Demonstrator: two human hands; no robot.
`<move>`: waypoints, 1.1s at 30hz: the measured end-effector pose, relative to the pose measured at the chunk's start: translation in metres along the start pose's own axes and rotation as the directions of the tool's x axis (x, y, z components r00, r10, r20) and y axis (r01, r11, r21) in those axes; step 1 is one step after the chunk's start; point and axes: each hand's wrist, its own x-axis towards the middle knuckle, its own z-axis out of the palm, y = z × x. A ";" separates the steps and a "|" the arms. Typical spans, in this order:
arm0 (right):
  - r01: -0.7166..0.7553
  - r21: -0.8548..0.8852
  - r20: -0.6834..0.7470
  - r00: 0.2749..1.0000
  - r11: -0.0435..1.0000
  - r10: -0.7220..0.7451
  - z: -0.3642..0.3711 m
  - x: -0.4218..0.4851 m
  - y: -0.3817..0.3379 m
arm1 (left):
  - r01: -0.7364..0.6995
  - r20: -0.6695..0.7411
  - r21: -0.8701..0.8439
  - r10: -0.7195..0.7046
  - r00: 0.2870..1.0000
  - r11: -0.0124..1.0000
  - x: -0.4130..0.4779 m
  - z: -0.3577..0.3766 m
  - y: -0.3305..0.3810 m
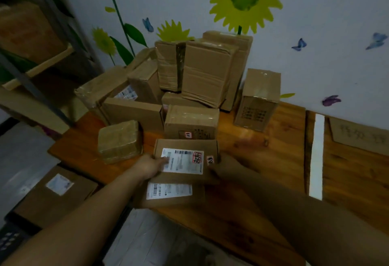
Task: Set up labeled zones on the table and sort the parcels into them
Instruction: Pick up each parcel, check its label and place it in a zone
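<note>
Parcel [185, 160], flat with a white label up, held at the bench [263, 160] near edge, over a second parcel [170, 194]. Left hand [149, 165] grips its left edge, fingers clamped, thumb on the label. Right hand [227, 169] at its right edge, in shadow; finger state cannot be told. Parcel pile [189, 86] behind. White strip [316, 156] to the right.

A: Where is the flat parcel [185, 160]?
B: Over the front of the table [263, 160], held between the left hand [147, 165] at nine o'clock and the right hand [227, 169] at three.
A: And around it?
B: The second parcel [170, 194] lies at six, by the table's edge. A small block [120, 140] is at ten. The pile of boxes [189, 80] is at twelve, against the wall. An upright box [256, 99] stands at one. The tape strip [316, 156] is at three, with the card sign [357, 135] beyond it.
</note>
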 end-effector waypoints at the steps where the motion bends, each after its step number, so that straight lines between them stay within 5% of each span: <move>1: -0.018 0.005 -0.024 1.000 1.000 0.018 0.001 -0.002 -0.002 | -0.005 0.016 -0.022 0.005 1.000 1.000 0.002 -0.003 -0.001; 6: -0.065 0.138 -0.196 0.976 0.988 0.092 -0.007 -0.042 -0.023 | -0.172 0.043 -0.093 0.177 0.983 0.981 -0.013 -0.027 0.006; 10: 0.082 0.233 -0.355 0.935 0.969 0.006 -0.003 -0.089 -0.049 | -0.399 -0.023 -0.104 0.399 0.917 0.911 -0.047 -0.046 0.017; 15: 0.231 0.318 -0.506 0.862 0.920 -0.041 -0.001 -0.139 -0.082 | -0.706 -0.054 0.020 0.706 0.706 0.708 -0.091 -0.067 0.032; 18: 0.350 0.291 -0.658 0.748 0.890 -0.080 -0.003 -0.166 -0.096 | -0.813 -0.070 -0.032 0.810 0.582 0.581 -0.122 -0.069 0.038; 24: 0.543 0.110 -0.830 0.511 0.833 -0.223 -0.025 -0.229 -0.106 | -0.899 -0.183 -0.117 0.881 0.437 0.422 -0.185 -0.061 0.059; 33: 0.453 0.213 -0.847 0.527 0.866 -0.067 -0.065 -0.321 -0.013 | -0.913 0.029 0.001 0.912 0.409 0.409 -0.242 0.037 0.080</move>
